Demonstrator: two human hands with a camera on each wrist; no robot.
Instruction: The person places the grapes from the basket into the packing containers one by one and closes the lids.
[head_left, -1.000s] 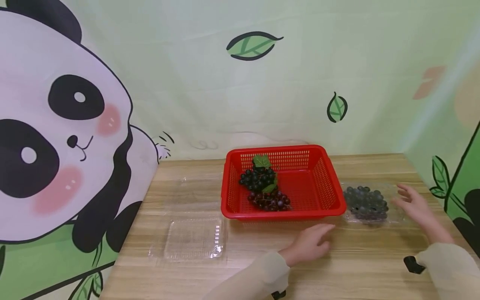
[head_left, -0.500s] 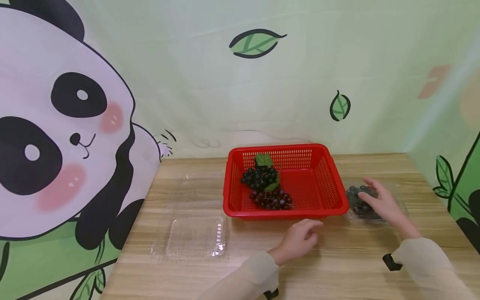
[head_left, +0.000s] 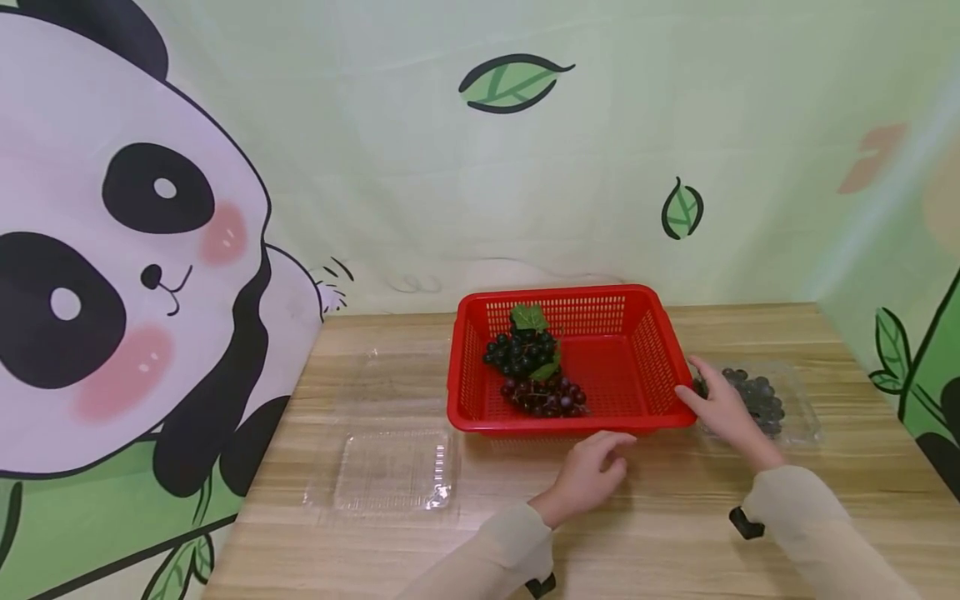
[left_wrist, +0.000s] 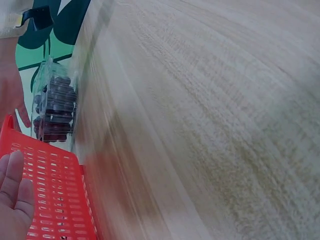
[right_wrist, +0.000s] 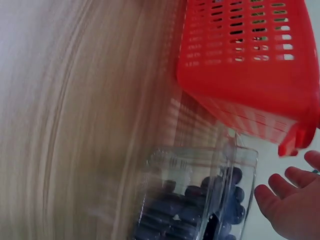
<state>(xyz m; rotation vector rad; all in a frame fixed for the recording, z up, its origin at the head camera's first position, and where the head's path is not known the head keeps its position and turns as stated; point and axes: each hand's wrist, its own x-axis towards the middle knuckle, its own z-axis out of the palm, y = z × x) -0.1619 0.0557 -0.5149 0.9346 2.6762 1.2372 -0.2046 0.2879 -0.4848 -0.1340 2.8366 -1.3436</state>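
Observation:
A red plastic basket (head_left: 660,333) stands at the back of the table. In its left half lie a bunch of black grapes (head_left: 516,357) with green leaves and a dark red bunch of grapes (head_left: 542,398). My right hand (head_left: 726,412), fingers spread, is at the basket's right rim, over the left part of a clear plastic box (head_left: 806,421). Dark grapes (head_left: 763,402) sit inside that box. From the right wrist view, the fingers (right_wrist: 282,186) look apart from the rim. My left hand (head_left: 585,473) hangs loosely bent close to the basket's front rim; contact is unclear.
A second clear plastic container (head_left: 393,471) lies opened flat on the left of the wooden table (head_left: 495,558). Behind the table hangs a green cloth backdrop (head_left: 375,167) with a panda and leaves printed on it.
My right hand has moved left from the right side of the grape box, across it to the basket's right rim. My left hand has drifted slightly left. Basket and box stay put.

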